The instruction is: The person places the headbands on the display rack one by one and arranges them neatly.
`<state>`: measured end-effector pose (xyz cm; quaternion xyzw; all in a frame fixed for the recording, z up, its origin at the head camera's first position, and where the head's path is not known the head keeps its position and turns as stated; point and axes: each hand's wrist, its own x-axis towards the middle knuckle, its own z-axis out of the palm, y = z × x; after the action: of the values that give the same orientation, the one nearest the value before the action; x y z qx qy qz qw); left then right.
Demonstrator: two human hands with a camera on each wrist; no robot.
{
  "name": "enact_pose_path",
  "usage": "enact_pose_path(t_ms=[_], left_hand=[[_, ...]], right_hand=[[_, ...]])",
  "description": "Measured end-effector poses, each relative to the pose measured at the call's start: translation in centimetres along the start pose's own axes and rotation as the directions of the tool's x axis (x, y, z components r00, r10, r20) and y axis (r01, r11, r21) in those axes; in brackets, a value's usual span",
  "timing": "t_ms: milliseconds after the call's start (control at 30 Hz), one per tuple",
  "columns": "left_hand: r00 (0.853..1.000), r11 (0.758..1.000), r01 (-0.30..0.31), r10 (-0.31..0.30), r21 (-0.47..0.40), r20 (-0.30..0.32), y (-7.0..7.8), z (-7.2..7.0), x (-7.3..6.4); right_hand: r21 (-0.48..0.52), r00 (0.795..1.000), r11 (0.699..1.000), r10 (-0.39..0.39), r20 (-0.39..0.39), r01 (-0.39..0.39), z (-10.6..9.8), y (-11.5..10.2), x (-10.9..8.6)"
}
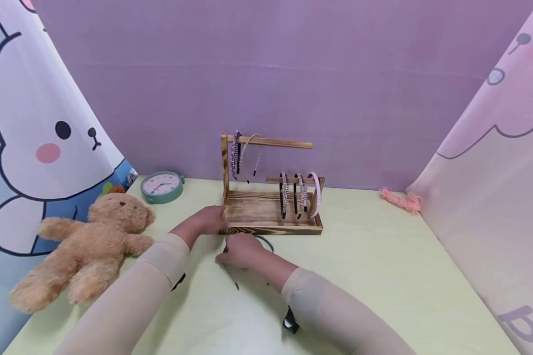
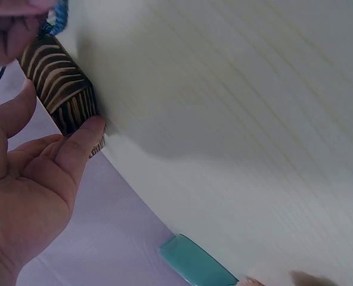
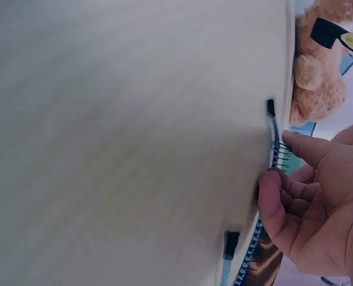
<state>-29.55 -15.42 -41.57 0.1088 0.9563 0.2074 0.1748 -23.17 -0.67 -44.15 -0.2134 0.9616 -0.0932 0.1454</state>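
Note:
My right hand [image 1: 244, 250] pinches a dark blue beaded headband [image 1: 265, 241] near one side, just in front of a wooden headband stand [image 1: 275, 230]. In the right wrist view the headband [image 3: 252, 247] shows black tips and small comb teeth. My left hand [image 1: 208, 220] holds the stand's left front corner, and its thumb and a finger lie around the dark striped wood [image 2: 57, 83] in the left wrist view. On the stand's upper bar hang a purple headband [image 1: 235, 153] and a thin light one [image 1: 244, 153]. Several more, including a pink headband [image 1: 317, 195], hang on the lower bar.
A brown teddy bear [image 1: 93, 241] lies on the table's left side, with a round teal clock [image 1: 162, 187] behind it. A pink bundle of cord [image 1: 401, 199] is at the back right. Behind the stand rises a purple cloth backdrop [image 1: 266, 88].

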Motion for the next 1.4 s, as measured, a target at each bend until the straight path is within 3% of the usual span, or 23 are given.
enact_pose_path(t_ms=[267, 467, 833, 1167, 1267, 1400], left_hand=[[1.0, 1.0, -0.005, 0.005, 0.006, -0.002, 0.0, 0.0, -0.1], [1.0, 1.0, 0.001, -0.001, 0.01, -0.003, 0.1, 0.0, 0.0], [1.0, 1.0, 0.019, -0.019, 0.011, 0.014, 0.0, 0.1, 0.2], [1.0, 1.0, 0.022, -0.022, 0.006, 0.019, 0.0, 0.2, 0.2], [1.0, 1.0, 0.024, -0.024, 0.004, 0.019, 0.0, 0.2, 0.2], [0.999, 1.0, 0.027, -0.027, 0.002, 0.02, 0.1, 0.2, 0.2]], right_hand=[[0.222, 0.994, 0.973, -0.082, 0.076, 0.064, -1.3, 2.0, -1.8], [0.446, 0.984, 0.894, -0.114, 0.137, 0.042, -2.9, 3.9, -2.9], [0.677, 0.968, 0.734, -0.202, 0.151, 0.047, -6.3, 8.3, -4.4], [0.746, 0.966, 0.659, -0.244, 0.088, 0.098, -8.9, 10.9, -6.1], [0.789, 0.964, 0.604, -0.258, 0.059, 0.114, -9.7, 11.3, -6.6], [0.859, 0.955, 0.486, -0.298, -0.01, 0.161, -11.1, 11.6, -7.5]])
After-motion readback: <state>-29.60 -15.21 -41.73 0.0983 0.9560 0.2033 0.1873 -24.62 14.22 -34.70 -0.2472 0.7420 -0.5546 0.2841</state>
